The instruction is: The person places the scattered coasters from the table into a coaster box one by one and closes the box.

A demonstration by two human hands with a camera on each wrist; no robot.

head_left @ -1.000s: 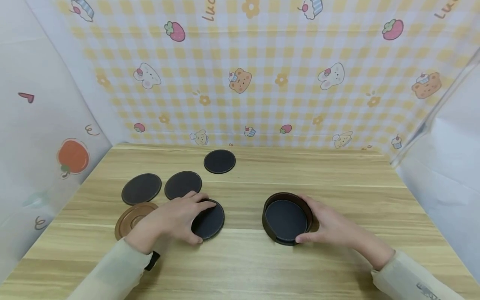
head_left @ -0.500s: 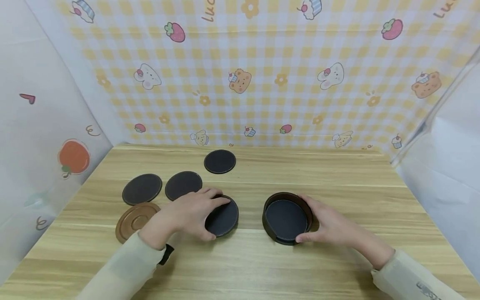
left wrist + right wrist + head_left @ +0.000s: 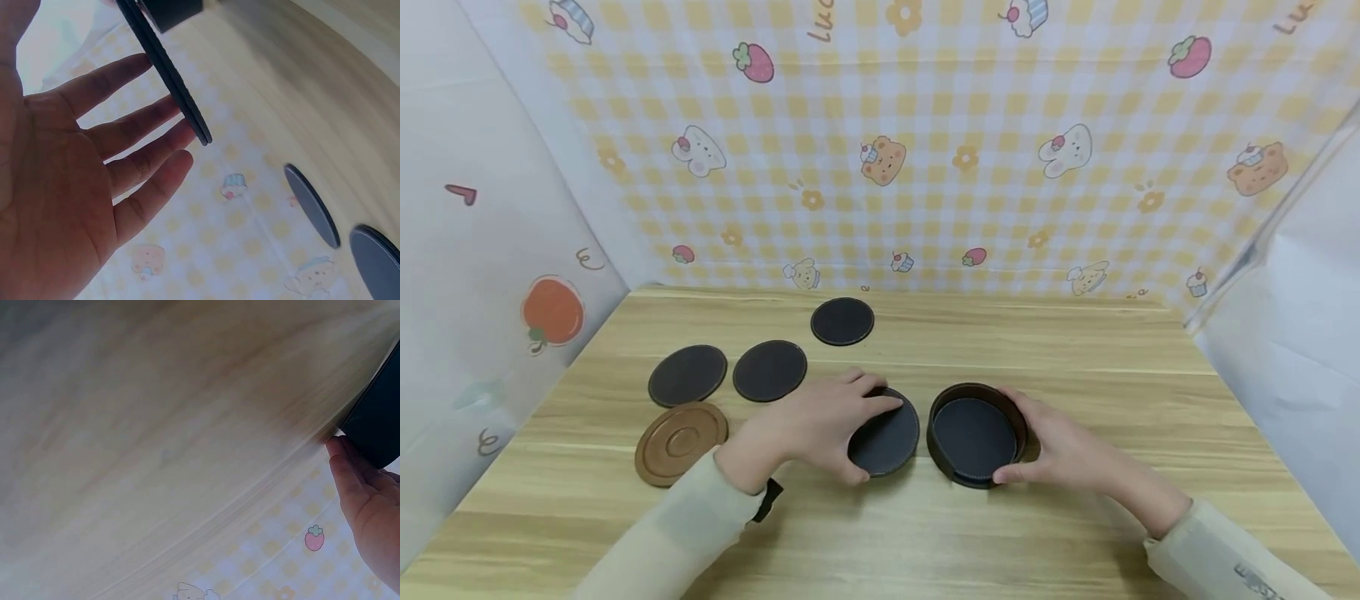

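In the head view my left hand (image 3: 823, 425) holds a pair of stacked round black coasters (image 3: 887, 437) by the edge, thumb in front and fingers behind. Their two thin edges (image 3: 172, 78) show side by side in the left wrist view, lifted above the table. Just right of them stands a round dark holder (image 3: 974, 390) with a brown inside and a notch in its front wall. A black coaster (image 3: 976, 440) lies within it. My right hand (image 3: 1056, 442) grips the holder's right side, thumb near the notch. The right wrist view shows fingers against its dark wall (image 3: 378, 419).
Three more black coasters lie apart on the wooden table: one at the back (image 3: 842, 322), one nearer (image 3: 770, 371), one at the left (image 3: 688, 376). A brown round lid-like disc (image 3: 681, 444) with a raised ring sits beside my left forearm. A checked cloth (image 3: 925, 108) hangs behind.
My left hand has moved right with the coasters, from beside the brown disc to close by the holder. My right hand and the holder have stayed in place.
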